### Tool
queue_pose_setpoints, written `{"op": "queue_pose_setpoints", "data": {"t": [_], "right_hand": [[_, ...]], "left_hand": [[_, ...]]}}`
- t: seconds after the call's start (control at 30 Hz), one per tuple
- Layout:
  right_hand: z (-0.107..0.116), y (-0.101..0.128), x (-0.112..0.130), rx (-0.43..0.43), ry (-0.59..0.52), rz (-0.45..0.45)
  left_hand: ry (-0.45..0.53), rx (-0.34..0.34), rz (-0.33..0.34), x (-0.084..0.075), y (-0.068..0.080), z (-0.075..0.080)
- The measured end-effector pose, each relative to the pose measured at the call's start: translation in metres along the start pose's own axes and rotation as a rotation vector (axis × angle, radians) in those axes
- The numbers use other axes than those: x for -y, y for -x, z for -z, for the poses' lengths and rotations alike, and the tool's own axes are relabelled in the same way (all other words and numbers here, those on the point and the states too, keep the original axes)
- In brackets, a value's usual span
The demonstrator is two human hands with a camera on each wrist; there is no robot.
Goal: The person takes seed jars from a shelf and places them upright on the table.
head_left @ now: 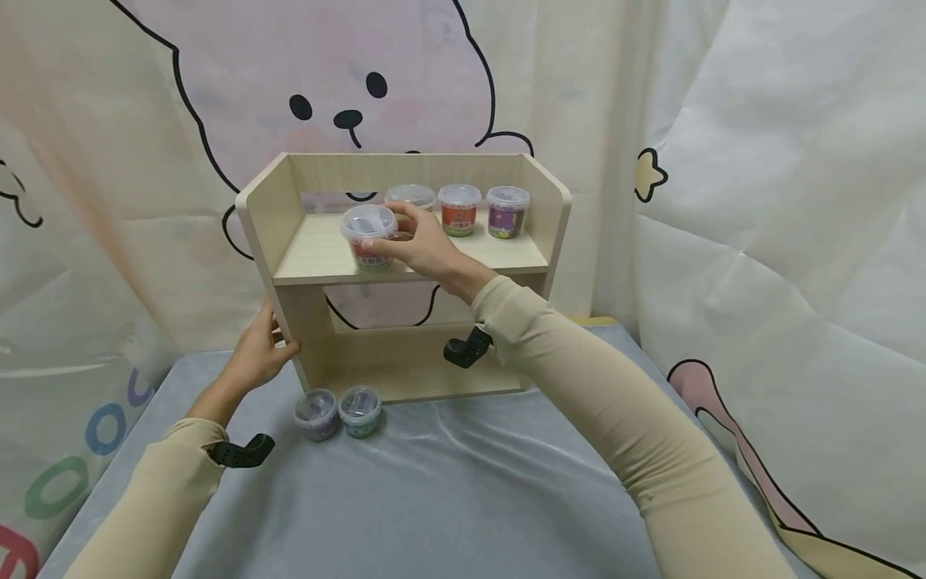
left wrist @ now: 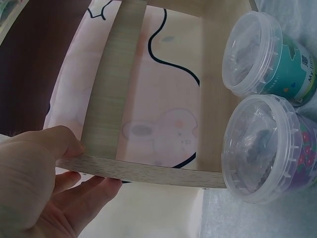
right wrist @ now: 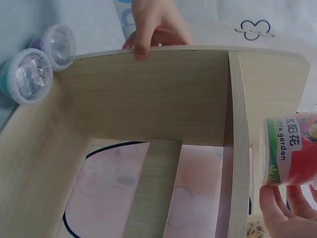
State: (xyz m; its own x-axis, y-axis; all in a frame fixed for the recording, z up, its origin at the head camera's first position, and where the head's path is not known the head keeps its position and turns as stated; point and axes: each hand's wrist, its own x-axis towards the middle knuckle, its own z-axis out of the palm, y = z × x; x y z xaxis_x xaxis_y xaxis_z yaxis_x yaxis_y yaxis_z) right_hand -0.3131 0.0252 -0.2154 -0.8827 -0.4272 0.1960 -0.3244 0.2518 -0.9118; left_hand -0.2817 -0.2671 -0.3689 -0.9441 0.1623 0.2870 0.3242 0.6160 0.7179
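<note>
Right hand [head_left: 423, 245] grips a red-labelled tub [head_left: 369, 236], fingers curled round its side, clear lid on top; tub sits at the front of the upper shelf [head_left: 318, 253], left of centre, its base on or just above the board; cannot tell which. Left hand [head_left: 259, 354] clasps the left side panel [head_left: 289, 318] of the wooden rack, thumb in front, fingers behind the edge, bracing it.

Three more tubs [head_left: 459, 208] stand in a row toward the back of the same shelf; the nearest is partly hidden behind the right hand. Two tubs, one purple [head_left: 316, 413] and one teal [head_left: 360, 409], rest on the grey cloth [head_left: 463, 482] just before the rack's foot, touching each other.

Judgement: keep the tub upright and its base flat to the board; keep it well back from the shelf lip; keep the wrist high so the sleeve clears the shelf edge; keep the left-hand brace firm, since the rack stands on soft cloth and could rock.
</note>
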Motion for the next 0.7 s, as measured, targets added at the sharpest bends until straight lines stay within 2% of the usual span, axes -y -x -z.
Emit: {"op": "queue_pose_setpoints", "data": {"t": [0.53,0.7], "right_hand": [[0.004,0.027,-0.002,0.066,-0.044,0.081],[0.005,0.033,-0.006,0.083,-0.054,0.077]], "left_hand": [[-0.023,-0.012,0.015,0.0,0.001,-0.002],[-0.016,-0.015,0.003,-0.001,0.001,-0.001]]}}
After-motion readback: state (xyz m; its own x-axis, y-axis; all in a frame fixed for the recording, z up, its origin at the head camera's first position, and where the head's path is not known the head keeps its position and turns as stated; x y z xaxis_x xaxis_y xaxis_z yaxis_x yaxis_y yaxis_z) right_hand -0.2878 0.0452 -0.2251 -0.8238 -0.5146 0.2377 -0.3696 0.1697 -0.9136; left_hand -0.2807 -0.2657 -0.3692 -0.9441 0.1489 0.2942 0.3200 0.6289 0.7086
